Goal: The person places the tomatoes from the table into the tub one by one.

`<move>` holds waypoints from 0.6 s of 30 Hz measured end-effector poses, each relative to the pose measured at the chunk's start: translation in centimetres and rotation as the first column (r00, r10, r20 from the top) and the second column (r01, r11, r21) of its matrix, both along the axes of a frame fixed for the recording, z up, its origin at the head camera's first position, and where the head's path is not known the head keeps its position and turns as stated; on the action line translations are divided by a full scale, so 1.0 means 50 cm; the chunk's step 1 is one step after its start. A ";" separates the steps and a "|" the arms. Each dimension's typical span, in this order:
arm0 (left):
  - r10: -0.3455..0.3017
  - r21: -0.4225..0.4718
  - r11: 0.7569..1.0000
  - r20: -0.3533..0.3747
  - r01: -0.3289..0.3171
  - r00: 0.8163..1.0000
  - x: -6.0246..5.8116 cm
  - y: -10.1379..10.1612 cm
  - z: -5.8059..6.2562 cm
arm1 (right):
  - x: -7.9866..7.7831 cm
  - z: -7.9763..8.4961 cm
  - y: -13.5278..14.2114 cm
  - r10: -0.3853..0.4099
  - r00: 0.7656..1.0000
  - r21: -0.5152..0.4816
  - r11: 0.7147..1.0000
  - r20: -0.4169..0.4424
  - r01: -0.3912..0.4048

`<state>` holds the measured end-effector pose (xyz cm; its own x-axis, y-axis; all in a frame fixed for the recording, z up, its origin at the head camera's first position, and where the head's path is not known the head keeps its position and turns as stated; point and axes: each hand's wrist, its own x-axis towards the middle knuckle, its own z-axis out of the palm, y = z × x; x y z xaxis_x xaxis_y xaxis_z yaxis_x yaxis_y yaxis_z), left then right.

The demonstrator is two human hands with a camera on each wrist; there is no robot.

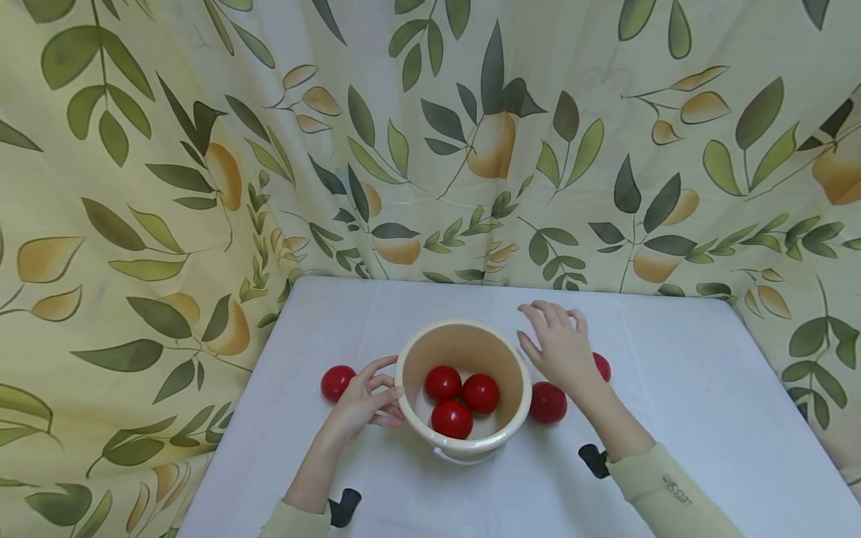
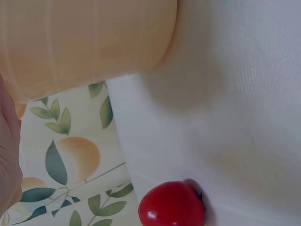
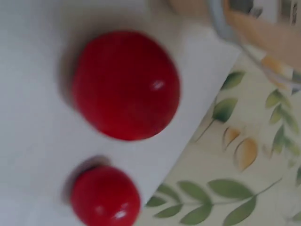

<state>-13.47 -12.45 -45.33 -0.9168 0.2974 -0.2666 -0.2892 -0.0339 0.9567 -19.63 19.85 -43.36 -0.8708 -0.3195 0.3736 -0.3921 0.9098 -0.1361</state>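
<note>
A cream bucket (image 1: 463, 444) stands upright on the table with three red tomatoes (image 1: 452, 419) on its floor. My left hand (image 1: 364, 397) rests against the bucket's left side, fingers loosely extended and the thumb at the rim. Left of that hand lies another tomato (image 1: 337, 382), its green stem end visible in the left wrist view. Past the bucket's right rim, my right hand (image 1: 560, 347) hovers with spread, relaxed fingers and nothing in them. Below it, a larger tomato (image 3: 126, 85) lies beside the bucket, and a smaller tomato (image 3: 105, 196) is partly hidden behind the wrist in the head view.
A white cloth covers the table (image 1: 699, 403). Behind and left of it hangs a curtain (image 1: 430, 172) printed with leaves and fruit. The bucket's pale handle (image 1: 464, 458) hangs down at its near side. Each wrist carries a small black device (image 1: 344, 508).
</note>
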 end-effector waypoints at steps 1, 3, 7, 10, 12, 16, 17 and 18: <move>0.001 0.002 1.000 0.001 -0.001 1.000 0.000 0.000 0.000 | 0.000 -0.005 0.014 -0.037 0.999 -0.011 0.999 0.014 0.037; 0.002 0.003 1.000 0.000 -0.002 1.000 -0.001 0.001 -0.002 | 0.001 -0.017 0.043 -0.105 0.993 -0.010 0.994 0.059 0.106; 0.005 0.001 1.000 0.007 -0.005 1.000 -0.001 0.001 -0.002 | 0.008 -0.047 0.091 -0.201 0.970 -0.006 0.979 0.134 0.204; 0.006 -0.003 1.000 0.009 -0.006 1.000 -0.001 0.000 -0.003 | 0.016 -0.068 0.120 -0.246 0.951 -0.004 0.968 0.189 0.251; 0.005 -0.005 1.000 0.005 -0.005 1.000 0.000 0.000 -0.004 | 0.022 -0.082 0.138 -0.267 0.937 -0.001 0.962 0.226 0.274; 0.004 -0.003 1.000 0.000 -0.004 1.000 0.000 -0.001 -0.005 | 0.030 -0.110 0.167 -0.298 0.907 0.005 0.950 0.296 0.311; 0.005 -0.003 1.000 0.001 -0.005 1.000 0.000 -0.001 -0.005 | 0.031 -0.117 0.173 -0.305 0.901 0.005 0.948 0.309 0.319; 0.005 -0.003 1.000 0.002 -0.005 1.000 -0.001 0.000 -0.005 | 0.033 -0.124 0.179 -0.311 0.894 0.006 0.945 0.321 0.326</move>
